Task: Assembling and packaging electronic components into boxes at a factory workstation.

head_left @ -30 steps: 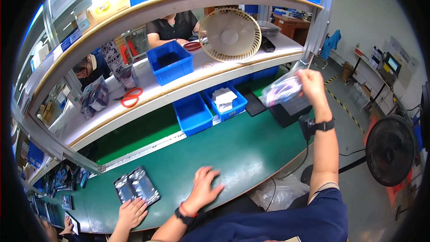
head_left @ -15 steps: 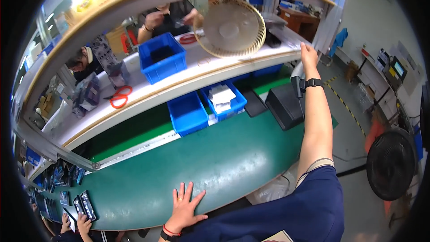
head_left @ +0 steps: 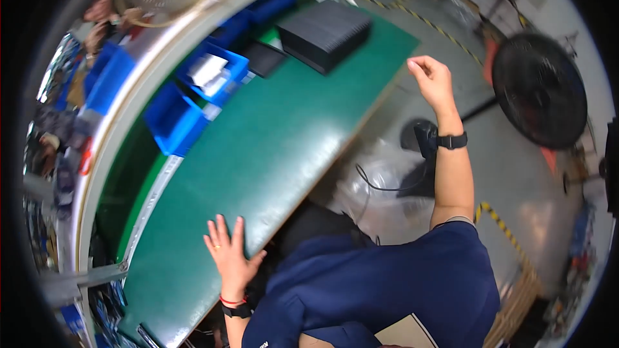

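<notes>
My left hand (head_left: 230, 259) lies flat near the front edge of the green table (head_left: 271, 135), fingers spread, with nothing in it. A ring, a red cord and a black wristband show on it. My right hand (head_left: 433, 80) is raised past the table's right edge, over the floor. Its fingers are bent and its thumb meets them near the tips; nothing shows in the pinch. A black strap (head_left: 452, 141) circles that wrist, with a small dark device and a cable hanging from it. Nearest to this hand on the table is a black ribbed box (head_left: 325, 33).
Two blue bins stand along the table's back; one (head_left: 177, 119) looks bare inside, the other holds white pieces (head_left: 209, 72). A dark flat panel (head_left: 265, 58) lies beside them. A black fan (head_left: 540, 90) stands at right. Clear plastic bags (head_left: 380, 180) lie below the table.
My view has swung to the right and down. My right hand has come away from the shelf's right end and is now over the floor. My left hand still rests on the table.
</notes>
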A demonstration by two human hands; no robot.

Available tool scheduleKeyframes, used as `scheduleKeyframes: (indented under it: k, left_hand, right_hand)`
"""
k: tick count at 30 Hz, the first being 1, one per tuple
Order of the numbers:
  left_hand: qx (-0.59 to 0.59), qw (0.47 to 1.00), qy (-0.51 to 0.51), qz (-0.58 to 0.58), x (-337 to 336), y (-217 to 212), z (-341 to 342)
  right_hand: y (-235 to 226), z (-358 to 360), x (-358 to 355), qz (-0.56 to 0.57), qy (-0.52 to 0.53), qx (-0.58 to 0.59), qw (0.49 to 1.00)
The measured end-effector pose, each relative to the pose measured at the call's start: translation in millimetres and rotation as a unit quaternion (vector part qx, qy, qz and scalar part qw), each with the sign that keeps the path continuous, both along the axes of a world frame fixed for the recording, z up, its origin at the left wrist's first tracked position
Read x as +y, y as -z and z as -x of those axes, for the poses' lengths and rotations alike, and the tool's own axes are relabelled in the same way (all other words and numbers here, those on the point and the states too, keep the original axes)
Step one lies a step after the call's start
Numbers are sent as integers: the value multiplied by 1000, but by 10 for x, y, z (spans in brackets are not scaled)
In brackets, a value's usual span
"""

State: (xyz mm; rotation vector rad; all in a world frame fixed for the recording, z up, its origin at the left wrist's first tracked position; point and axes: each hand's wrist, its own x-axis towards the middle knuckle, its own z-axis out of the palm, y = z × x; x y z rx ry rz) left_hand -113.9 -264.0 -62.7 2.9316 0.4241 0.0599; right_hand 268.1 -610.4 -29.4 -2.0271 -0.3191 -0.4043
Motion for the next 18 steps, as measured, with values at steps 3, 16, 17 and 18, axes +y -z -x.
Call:
scheduleKeyframes:
  k: [3,16,17,18]
  left_hand:
    - [1,1000,4,-20,-32,2,-54]
    - [-1,998,8,-61,-45,133,15]
    - [3,998,6,-60,-50,134,15]
    - [2,998,-1,-61,-46,121,31]
  right_hand:
    - [833,665,-1042,31,93,88,991]
    - [3773,3132,-1573,311,85,482,815]
    - [3791,3058,-1394,311,33,478,821]
    - [3767,2944,-1165,299,32,487,820]
